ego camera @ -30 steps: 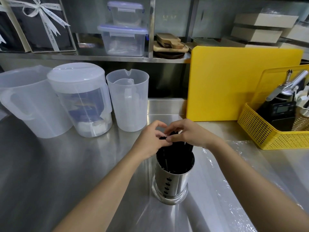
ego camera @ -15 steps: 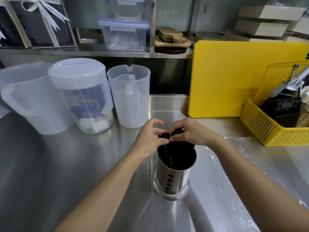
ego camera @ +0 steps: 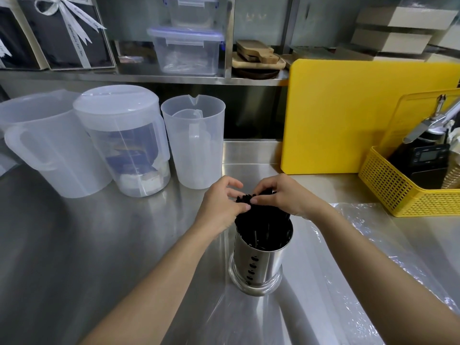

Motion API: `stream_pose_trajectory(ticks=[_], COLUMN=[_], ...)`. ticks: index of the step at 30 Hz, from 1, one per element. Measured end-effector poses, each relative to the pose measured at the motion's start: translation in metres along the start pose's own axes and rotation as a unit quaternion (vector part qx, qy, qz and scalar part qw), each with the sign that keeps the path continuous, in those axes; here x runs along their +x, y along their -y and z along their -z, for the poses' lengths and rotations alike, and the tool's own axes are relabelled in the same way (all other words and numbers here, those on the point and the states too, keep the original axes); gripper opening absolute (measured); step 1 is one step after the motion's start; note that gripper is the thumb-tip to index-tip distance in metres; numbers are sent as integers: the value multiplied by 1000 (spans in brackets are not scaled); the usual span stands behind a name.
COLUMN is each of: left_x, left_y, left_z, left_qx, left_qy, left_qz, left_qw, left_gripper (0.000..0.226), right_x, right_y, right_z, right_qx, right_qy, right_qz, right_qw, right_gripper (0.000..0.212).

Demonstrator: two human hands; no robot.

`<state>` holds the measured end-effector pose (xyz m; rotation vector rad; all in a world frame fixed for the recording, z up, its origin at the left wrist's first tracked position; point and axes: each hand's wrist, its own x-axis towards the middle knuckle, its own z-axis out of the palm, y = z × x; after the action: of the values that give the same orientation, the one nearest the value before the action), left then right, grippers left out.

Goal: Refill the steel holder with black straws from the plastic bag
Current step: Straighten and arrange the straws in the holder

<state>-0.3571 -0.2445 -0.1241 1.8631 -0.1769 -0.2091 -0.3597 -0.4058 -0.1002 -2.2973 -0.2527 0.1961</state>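
The steel holder (ego camera: 258, 265), a shiny cylinder with a row of small holes, stands upright on the steel counter (ego camera: 99, 245) in the middle. Black straws (ego camera: 251, 215) fill it and stick out above its rim. My left hand (ego camera: 219, 205) and my right hand (ego camera: 283, 197) meet over the straw tops, fingers pinched around the bundle. The clear plastic bag (ego camera: 361, 245) lies flat on the counter to the right of the holder, under my right forearm.
Three translucent plastic jugs (ego camera: 119, 145) stand at the back left. A yellow cutting board (ego camera: 348, 115) leans against the back wall. A yellow mesh basket (ego camera: 398, 190) with tools sits at the right. A shelf above holds clear boxes (ego camera: 186, 46).
My hands stay pinched on the straw tops; more straw ends show between them. The view has tilted down a little. The holder has not moved.
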Motion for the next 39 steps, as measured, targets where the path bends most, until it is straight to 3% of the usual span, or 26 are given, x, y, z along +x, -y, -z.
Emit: stream_pose_trajectory(ticks=[19,29,32,39], left_x=[0,1,2,3], left_y=[-17,-15,-11,-5], left_z=[7,3,2,-2], left_qx=[-4,4,15,34], left_qy=[-24,-17,-10,-29], left_qz=[-30,-32,-36,-59], left_qw=[999,999,999,997], left_gripper=[24,26,28,46], right_x=[-5,-12,-12,-7], right_y=[-1,3,5,7], right_z=[4,10,7,7], right_qx=[13,31,48,-19], right_qy=[-16,-97,-105,-65], right_qz=[8,69,85,77], right_qw=[1000,992,990,995], right_gripper=[3,6,18,16])
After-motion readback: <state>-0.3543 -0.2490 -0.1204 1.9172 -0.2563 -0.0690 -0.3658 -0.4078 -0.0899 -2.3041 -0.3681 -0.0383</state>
